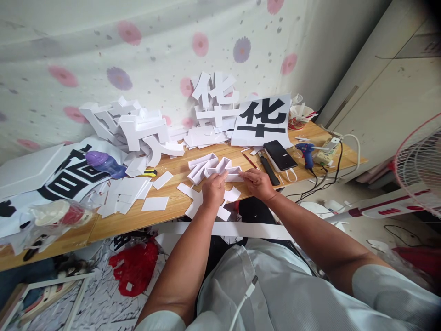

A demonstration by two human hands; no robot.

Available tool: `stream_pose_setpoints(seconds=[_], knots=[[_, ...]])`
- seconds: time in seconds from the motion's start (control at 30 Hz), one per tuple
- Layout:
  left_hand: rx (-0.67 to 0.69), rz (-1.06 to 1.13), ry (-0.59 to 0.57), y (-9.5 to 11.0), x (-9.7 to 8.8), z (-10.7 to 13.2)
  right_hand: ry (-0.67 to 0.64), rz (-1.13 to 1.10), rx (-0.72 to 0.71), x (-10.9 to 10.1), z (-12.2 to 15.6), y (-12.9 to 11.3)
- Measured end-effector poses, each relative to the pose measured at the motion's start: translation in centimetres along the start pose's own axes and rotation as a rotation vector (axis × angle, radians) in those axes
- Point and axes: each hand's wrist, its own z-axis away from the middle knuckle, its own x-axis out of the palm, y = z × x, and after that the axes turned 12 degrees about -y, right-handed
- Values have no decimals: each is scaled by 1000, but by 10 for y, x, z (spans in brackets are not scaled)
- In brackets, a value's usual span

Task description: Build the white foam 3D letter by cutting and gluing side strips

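In front of me on the wooden table lies a hollow white foam-board letter (202, 171) with thin upright walls and zigzag strokes. My left hand (214, 187) pinches its near edge, thumb and fingers together. At the right end of the same letter, the fingers of my right hand (257, 183) are closed on a short wall. Loose white board pieces (193, 192) lie under and beside my left hand. Just right of my right hand are a black stick-like tool (269, 169) and a black phone (280, 155) on a white box.
Finished white letters (143, 126) are heaped at the back left. A printed character sheet (263, 120) leans behind. A blue glue gun (306, 154) and power strip (329, 151) sit right. A yellow cutter (149, 173), purple bottle (105, 164) and bagged cup (62, 214) stand left. A fan (422, 165) is far right.
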Motion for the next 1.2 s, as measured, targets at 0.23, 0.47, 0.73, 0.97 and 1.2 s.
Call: stream_pose_setpoints(seconds=[0.23, 0.47, 0.73, 0.97, 1.2], knots=[[-20, 62, -3, 1, 0, 1, -3, -6, -19, -2, -1, -2], [-56, 20, -39, 3, 0, 2, -39, 22, -66, -4, 0, 4], [-61, -5, -37, 6, -2, 2, -36, -7, -62, -7, 0, 2], [-33, -15, -18, 6, -2, 3, 43, -70, 155, -2, 7, 0], [-26, -16, -11, 6, -2, 3, 53, -80, 196, 0, 7, -1]])
